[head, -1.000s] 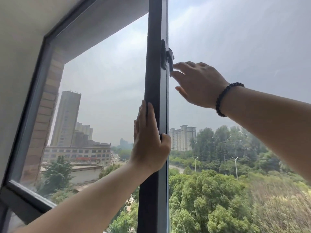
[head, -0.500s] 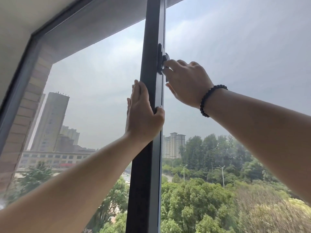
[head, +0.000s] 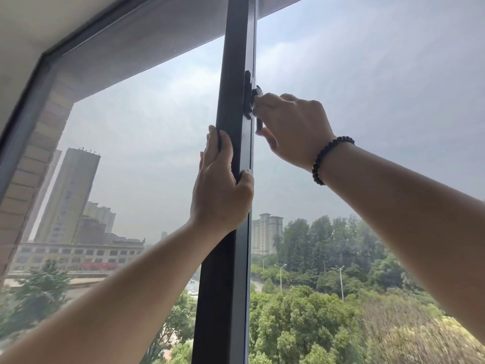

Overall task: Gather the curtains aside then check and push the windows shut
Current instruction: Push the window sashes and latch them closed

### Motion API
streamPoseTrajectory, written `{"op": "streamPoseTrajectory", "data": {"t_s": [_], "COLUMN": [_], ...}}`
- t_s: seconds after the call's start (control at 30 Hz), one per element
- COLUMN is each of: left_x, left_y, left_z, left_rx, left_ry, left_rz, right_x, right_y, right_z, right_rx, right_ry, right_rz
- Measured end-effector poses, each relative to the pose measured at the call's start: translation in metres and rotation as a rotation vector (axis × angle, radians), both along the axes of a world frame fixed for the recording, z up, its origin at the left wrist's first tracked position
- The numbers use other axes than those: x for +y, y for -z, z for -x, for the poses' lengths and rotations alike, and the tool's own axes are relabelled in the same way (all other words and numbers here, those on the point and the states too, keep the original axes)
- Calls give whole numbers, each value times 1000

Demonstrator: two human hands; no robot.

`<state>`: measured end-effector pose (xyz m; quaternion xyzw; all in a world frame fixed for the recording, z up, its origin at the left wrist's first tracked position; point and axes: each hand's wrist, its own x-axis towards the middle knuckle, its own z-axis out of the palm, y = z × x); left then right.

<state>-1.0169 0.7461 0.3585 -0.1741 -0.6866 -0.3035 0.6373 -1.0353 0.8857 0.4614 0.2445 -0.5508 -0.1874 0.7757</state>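
A dark vertical window frame post (head: 231,74) runs down the middle of the view between two large glass panes. My left hand (head: 220,190) is wrapped around the post, fingers on its left side and thumb on its right edge. A black latch handle (head: 252,97) is mounted on the post's right edge, higher up. My right hand (head: 294,127), with a dark bead bracelet (head: 328,158) at the wrist, grips the latch's lever between thumb and fingers. No curtain is in view.
The left pane (head: 136,143) meets a grey outer frame (head: 29,101) and a white wall at the upper left. Through the glass I see tall buildings, a road and treetops far below. The right pane (head: 380,74) fills the right side.
My right hand went from just touching the latch to closing its fingers and thumb round the lever. My left hand slid higher up the post a moment ago and keeps its grip.
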Motion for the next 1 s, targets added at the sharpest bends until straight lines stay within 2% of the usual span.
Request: {"op": "streamPoseTrajectory", "data": {"t_s": [0.13,0.3,0.57,0.7,0.87,1.0], "left_x": [2,3,8,10,2,-10], "left_y": [1,1,0,0,1,2], "left_z": [2,6,6,6,1,-2], "left_rx": [6,9,10,11,12,12], "left_ry": [4,-19,-31,-28,-32,-38], "left_rz": [-1,8,19,26,31,40], "right_x": [3,5,12,3,-26,-49], "right_y": [-1,-3,-12,-21,-29,-41], "right_z": [2,-4,-10,-17,-21,-29], "right_rx": [32,33,-67,-154,-288,-355], "right_ry": [32,-66,-181,-354,-795,-863], "right_rz": [-13,-84,-33,74,262,356]}}
